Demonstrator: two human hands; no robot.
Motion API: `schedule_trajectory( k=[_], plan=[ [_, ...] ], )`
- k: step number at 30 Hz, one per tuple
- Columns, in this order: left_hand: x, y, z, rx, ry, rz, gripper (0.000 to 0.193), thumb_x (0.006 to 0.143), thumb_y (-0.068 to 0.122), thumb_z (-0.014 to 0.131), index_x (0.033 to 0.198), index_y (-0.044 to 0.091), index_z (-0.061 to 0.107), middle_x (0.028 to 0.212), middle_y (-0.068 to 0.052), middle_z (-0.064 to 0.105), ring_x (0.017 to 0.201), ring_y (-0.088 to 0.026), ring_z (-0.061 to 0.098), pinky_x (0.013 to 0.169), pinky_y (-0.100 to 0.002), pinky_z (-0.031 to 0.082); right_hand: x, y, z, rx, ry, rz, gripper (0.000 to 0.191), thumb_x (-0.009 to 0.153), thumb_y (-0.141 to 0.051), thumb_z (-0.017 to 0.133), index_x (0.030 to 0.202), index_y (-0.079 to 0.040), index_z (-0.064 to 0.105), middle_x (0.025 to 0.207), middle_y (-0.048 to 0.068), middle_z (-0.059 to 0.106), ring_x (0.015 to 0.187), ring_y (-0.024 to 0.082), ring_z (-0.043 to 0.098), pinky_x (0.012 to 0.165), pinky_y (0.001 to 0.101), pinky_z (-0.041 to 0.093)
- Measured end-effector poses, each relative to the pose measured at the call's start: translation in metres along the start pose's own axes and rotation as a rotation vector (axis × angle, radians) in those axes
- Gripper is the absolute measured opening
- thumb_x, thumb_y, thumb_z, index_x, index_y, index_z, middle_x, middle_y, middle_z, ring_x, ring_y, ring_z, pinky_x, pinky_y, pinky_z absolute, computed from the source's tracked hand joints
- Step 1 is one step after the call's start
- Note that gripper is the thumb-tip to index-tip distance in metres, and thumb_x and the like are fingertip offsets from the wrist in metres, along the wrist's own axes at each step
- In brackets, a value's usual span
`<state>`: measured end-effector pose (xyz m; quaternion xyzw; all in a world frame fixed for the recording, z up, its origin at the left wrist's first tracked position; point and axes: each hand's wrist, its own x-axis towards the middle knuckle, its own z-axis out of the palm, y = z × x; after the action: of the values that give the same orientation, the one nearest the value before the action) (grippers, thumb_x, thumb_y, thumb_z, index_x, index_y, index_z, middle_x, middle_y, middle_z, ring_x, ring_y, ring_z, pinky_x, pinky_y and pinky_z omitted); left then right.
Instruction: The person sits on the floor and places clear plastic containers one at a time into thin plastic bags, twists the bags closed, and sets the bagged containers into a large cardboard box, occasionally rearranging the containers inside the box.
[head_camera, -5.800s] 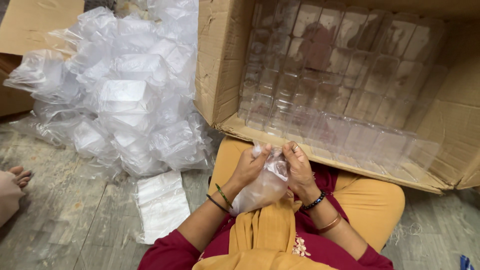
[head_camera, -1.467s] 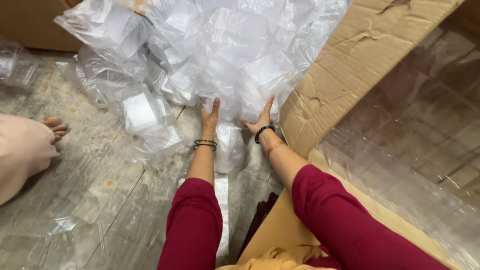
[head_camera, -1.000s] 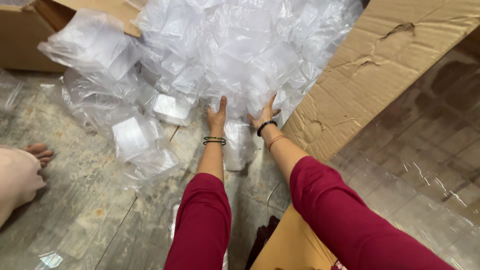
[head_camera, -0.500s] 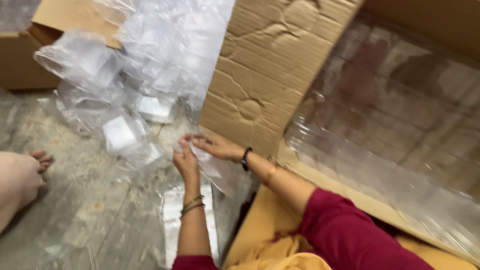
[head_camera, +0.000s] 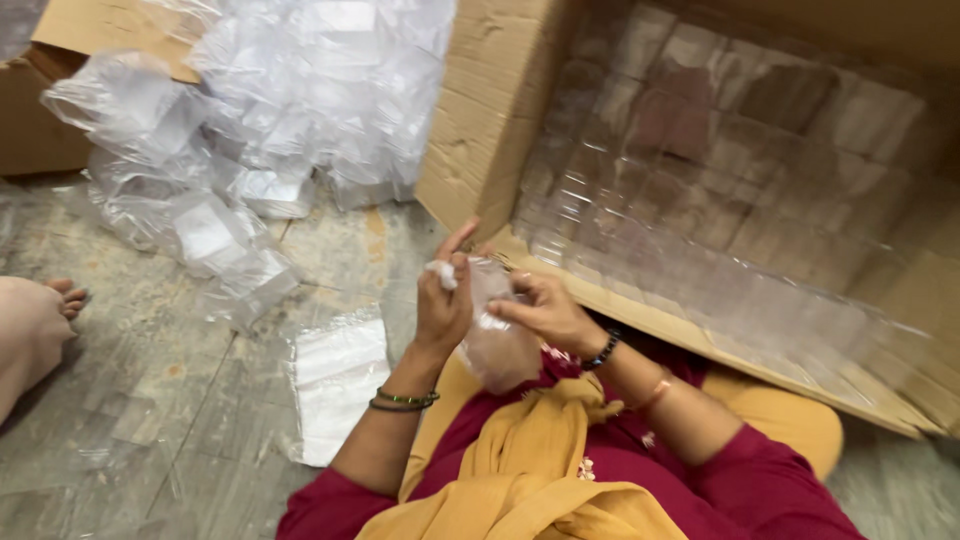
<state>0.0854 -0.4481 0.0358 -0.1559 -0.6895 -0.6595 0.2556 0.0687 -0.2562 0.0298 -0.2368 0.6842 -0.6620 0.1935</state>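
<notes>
While left hand (head_camera: 443, 305) and right hand (head_camera: 545, 312) both pinch clear plastic bag (head_camera: 497, 345) over lap, cardboard box (head_camera: 700, 200) sits just ahead.

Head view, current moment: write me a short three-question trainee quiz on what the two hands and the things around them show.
1. True or false: both the left hand and the right hand grip the small clear plastic bag.
2. Where does the flat stack of clear plastic bags lie? A) inside the box B) on the grey stone floor, on the left hand's side C) on the person's lap
3. Fill in: the large brown cardboard box lies on its side, lined with rows of clear plastic ____.

Key: 1 true; 2 B; 3 containers.
</notes>
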Motion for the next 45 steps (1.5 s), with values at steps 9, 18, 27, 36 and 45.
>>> schedule_trajectory(
  k=[9, 18, 27, 36, 45],
  plan=[
    [-0.019, 0.04, 0.092, -0.049, -0.237, -0.184, 0.028, 0.101, 0.03, 0.067, 0.109, 0.003, 0.072, 0.087, -0.001, 0.073, 0.078, -0.007, 0.068, 0.069, -0.025, 0.055, -0.11, -0.022, -0.025, 0.129, 0.506, -0.208, 0.024, 0.097, -0.007, 0.07, 0.12, -0.003, 0.061, 0.11, 0.0, 0.069, 0.099, 0.008, 0.065, 0.087, 0.0247, 0.055],
    [-0.023, 0.057, 0.117, -0.362, -0.374, -0.354, 0.019, 0.096, 0.022, 0.081, 0.092, 0.005, 0.073, 0.079, 0.006, 0.066, 0.071, -0.002, 0.055, 0.061, -0.021, 0.043, -0.141, -0.055, -0.047, 0.283, 0.722, -0.213, 0.019, 0.09, -0.005, 0.072, 0.108, -0.006, 0.067, 0.094, -0.004, 0.071, 0.088, 0.003, 0.065, 0.08, 0.0181, 0.054],
    [-0.036, 0.03, 0.126, -0.563, -0.363, -0.544, 0.02, 0.088, 0.017, 0.079, 0.094, 0.012, 0.06, 0.09, 0.01, 0.066, 0.081, -0.002, 0.062, 0.073, -0.022, 0.053, -0.134, -0.002, -0.048, 0.215, 0.725, -0.315, 0.014, 0.103, -0.017, 0.068, 0.099, -0.004, 0.07, 0.089, -0.005, 0.067, 0.077, 0.002, 0.057, 0.069, 0.0179, 0.048],
    [-0.096, -0.032, 0.128, -0.45, -0.401, -0.702, 0.025, 0.102, 0.027, 0.066, 0.1, 0.002, 0.072, 0.088, -0.002, 0.073, 0.078, -0.009, 0.065, 0.069, -0.025, 0.054, -0.129, 0.068, -0.038, 0.795, 0.554, -0.065, 0.016, 0.105, -0.023, 0.064, 0.098, -0.009, 0.062, 0.078, -0.001, 0.067, 0.053, 0.002, 0.05, 0.047, 0.0155, 0.04],
    [-0.018, -0.024, 0.107, -1.138, -0.853, -1.039, 0.026, 0.106, 0.021, 0.064, 0.119, -0.001, 0.065, 0.098, -0.011, 0.073, 0.057, -0.005, 0.054, 0.05, -0.019, 0.047, -0.198, 0.049, -0.134, 0.406, 0.518, 0.213, 0.029, 0.089, -0.021, 0.078, 0.11, -0.008, 0.063, 0.074, -0.01, 0.063, 0.06, 0.001, 0.055, 0.051, 0.0171, 0.04]
  ],
)
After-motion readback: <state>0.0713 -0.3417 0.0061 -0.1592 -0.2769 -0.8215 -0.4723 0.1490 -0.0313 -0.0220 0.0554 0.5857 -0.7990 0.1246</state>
